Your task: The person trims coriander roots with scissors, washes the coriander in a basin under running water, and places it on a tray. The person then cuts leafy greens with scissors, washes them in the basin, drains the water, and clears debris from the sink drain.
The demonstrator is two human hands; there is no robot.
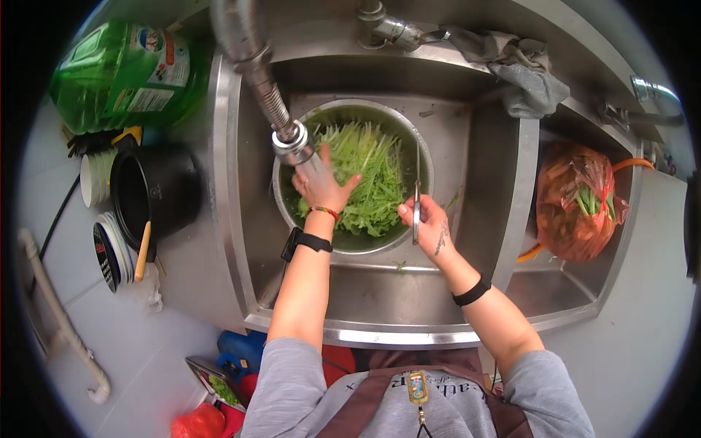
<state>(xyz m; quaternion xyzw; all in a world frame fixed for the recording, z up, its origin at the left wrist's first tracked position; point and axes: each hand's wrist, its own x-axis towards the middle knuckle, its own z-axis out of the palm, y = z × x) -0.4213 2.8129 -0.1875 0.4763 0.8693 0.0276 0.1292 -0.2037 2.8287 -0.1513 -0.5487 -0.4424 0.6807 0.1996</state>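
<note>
A round steel bowl point(426, 157) stands in the sink, with leafy greens point(376, 182) in water inside it. My left hand point(321, 184) is over the left side of the greens, fingers spread, directly below the spray faucet point(293, 144). Its fingertips are partly hidden by the nozzle and what looks like running water. At the bowl's right rim, my right hand point(429, 219) is closed around the handle of a knife point(417, 208). The knife appears nearly edge-on, its thin blade pointing away from me.
The bowl sits in a large steel sink basin point(453, 277). In the smaller basin on the right lies a red plastic bag point(577, 204) of vegetable pieces. Grey cloths point(522, 69) hang over the back edge. Left stand a green jug point(120, 77) and a black bucket point(157, 193).
</note>
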